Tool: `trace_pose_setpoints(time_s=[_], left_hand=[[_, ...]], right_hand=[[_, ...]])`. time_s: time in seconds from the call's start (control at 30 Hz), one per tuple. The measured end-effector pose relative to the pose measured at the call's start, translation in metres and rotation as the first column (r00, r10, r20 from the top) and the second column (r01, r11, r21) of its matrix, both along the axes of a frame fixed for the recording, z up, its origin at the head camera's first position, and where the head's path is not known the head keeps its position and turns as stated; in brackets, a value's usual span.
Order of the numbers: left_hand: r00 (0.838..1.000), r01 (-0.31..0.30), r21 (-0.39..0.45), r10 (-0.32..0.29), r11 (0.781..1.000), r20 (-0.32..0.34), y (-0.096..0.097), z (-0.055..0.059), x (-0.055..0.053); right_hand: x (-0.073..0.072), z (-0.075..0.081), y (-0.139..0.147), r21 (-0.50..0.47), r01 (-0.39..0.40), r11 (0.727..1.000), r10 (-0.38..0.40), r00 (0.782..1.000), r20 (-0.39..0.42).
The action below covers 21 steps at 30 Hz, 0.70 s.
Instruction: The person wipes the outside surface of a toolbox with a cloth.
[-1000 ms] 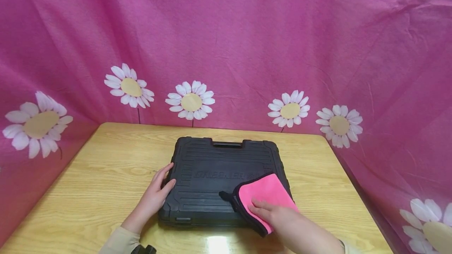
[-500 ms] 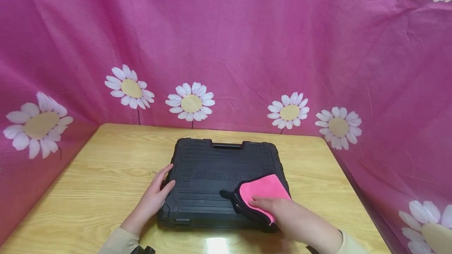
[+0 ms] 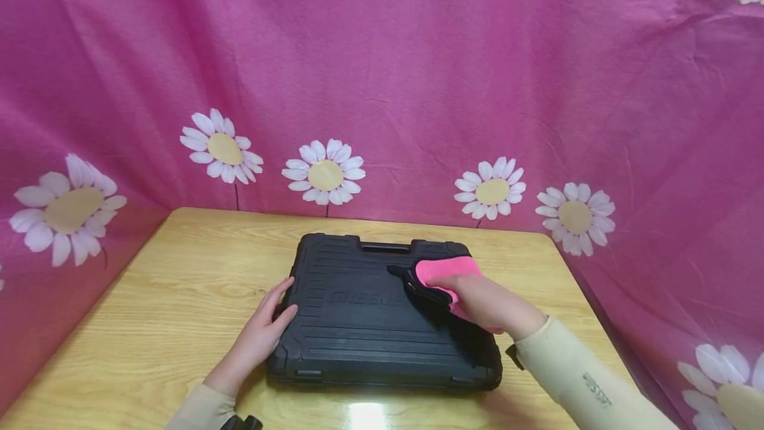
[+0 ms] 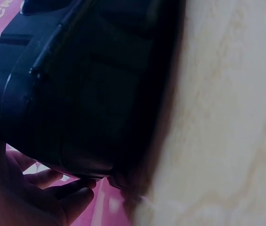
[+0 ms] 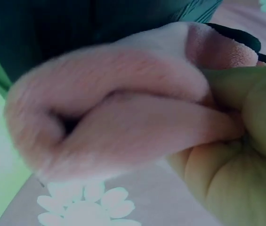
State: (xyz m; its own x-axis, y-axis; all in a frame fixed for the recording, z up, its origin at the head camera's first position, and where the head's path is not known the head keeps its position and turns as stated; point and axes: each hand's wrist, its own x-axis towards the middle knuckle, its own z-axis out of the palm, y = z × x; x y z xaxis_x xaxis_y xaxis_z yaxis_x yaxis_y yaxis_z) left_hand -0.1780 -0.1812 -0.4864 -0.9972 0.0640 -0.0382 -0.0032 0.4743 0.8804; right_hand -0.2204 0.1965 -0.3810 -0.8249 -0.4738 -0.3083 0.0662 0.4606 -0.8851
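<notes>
A black hard plastic case [image 3: 352, 324] with raised lettering lies flat on the wooden table, its handle on the far side. Against its left side rests my left hand [image 3: 259, 334], thumb and fingertips at the edge. The left wrist view shows those fingers [image 4: 78, 200] spread along the dark case wall [image 4: 90, 108]. My right hand [image 3: 489, 300] grips a folded pink cleaning cloth [image 3: 447, 267] with black edging and a black loop, over the upper right of the lid. Its folded end [image 5: 123, 136] sticks out of the hand in the right wrist view.
The wooden table [image 3: 179, 297] extends around the case on all sides. Behind and beside it hangs a magenta curtain [image 3: 406, 85] printed with white daisies. Small black devices show at both wrists.
My right hand has moved the cloth away from me, from the lid's near right corner to its far right part. My left hand stays at the case's left side.
</notes>
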Motion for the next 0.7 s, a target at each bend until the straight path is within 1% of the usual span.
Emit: trace_pose_setpoints(time_s=[0.03,0.1,0.13,0.17,0.33,0.47,0.57,0.6,0.63,0.7], left_hand=[[1.0,0.0,0.0,0.0,1.0,0.003,0.0,0.0,0.0],[1.0,0.001,0.002,-0.001,1.0,0.01,0.0,0.0,0.0],[1.0,0.0,0.005,0.0,1.0,0.013,0.0,0.0,0.0],[1.0,0.002,0.009,-0.002,1.0,0.011,0.0,0.0,0.0],[1.0,0.012,0.024,-0.012,1.0,-0.008,0.002,0.001,0.001],[1.0,0.017,0.024,-0.016,1.0,-0.016,0.003,0.002,0.002],[1.0,0.018,0.023,-0.018,1.0,-0.015,0.003,0.003,0.002],[1.0,0.019,0.024,-0.019,1.0,-0.016,0.004,0.003,0.002],[1.0,0.019,0.024,-0.019,1.0,-0.018,0.004,0.003,0.002],[1.0,0.019,0.026,-0.019,0.999,-0.02,0.005,0.003,0.002]], right_hand=[[-0.005,0.0,-0.001,-0.048,0.039,0.998,-0.037,0.998,0.045],[-0.013,-0.001,-0.002,-0.082,0.081,0.993,-0.076,0.995,0.061],[-0.016,-0.001,-0.003,-0.135,0.163,0.977,-0.143,0.978,0.149],[-0.019,-0.001,-0.003,-0.134,0.183,0.974,-0.161,0.974,0.161],[-0.033,-0.003,0.001,-0.092,0.218,0.972,-0.207,0.971,0.116],[-0.045,-0.003,0.007,-0.072,0.257,0.964,-0.249,0.963,0.106],[-0.051,-0.004,0.011,-0.1,0.259,0.961,-0.248,0.963,0.109],[-0.053,-0.004,0.013,-0.09,0.258,0.962,-0.25,0.964,0.091],[-0.055,-0.004,0.015,-0.103,0.243,0.965,-0.235,0.968,0.085],[-0.059,-0.006,0.021,-0.083,0.232,0.969,-0.229,0.972,0.049]])
